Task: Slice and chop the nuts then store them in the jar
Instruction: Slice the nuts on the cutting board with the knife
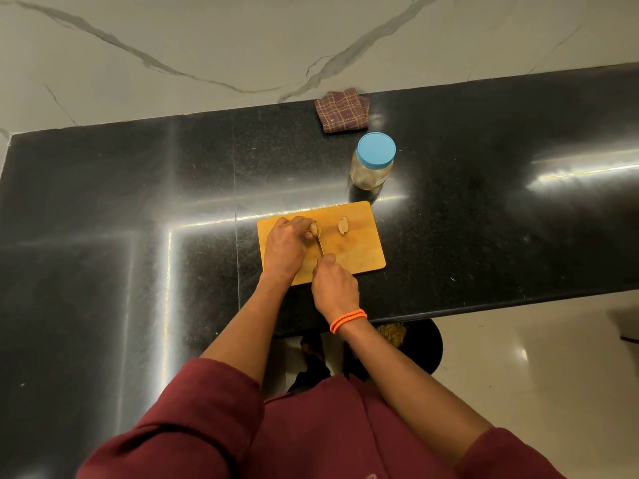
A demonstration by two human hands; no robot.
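Both hands work over the cutting board (359, 243). Left hand (285, 248) lies on the board's left half, fingers curled down and pinching a pale nut (314, 229) against the wood. Right hand (333, 285), at the board's 6 o'clock edge, is curled round the handle of a knife (320, 247); the handle itself is hidden inside the grip. The narrow blade runs toward 12 o'clock and meets the pinched nut at the left fingertips — whether it has cut into the nut cannot be told.

A second nut piece (343, 225) lies loose on the board at 3 o'clock of the held nut, apart from both hands and the blade.

The board is light wood with rounded corners, lying flat on a polished black counter (138, 202), near the counter's front edge.

At 1 o'clock of the board, just beyond its far right corner, a clear jar (371, 171) stands upright with a blue lid (376, 149) on it; its contents cannot be made out. At 12 o'clock of the jar a folded checked cloth (342, 110) lies against the counter's rear edge, where a white veined wall (207, 46) begins.

Two orange bands (347, 320) circle the right wrist — both forearms are bare, with dark red sleeves (193, 409) pushed up.
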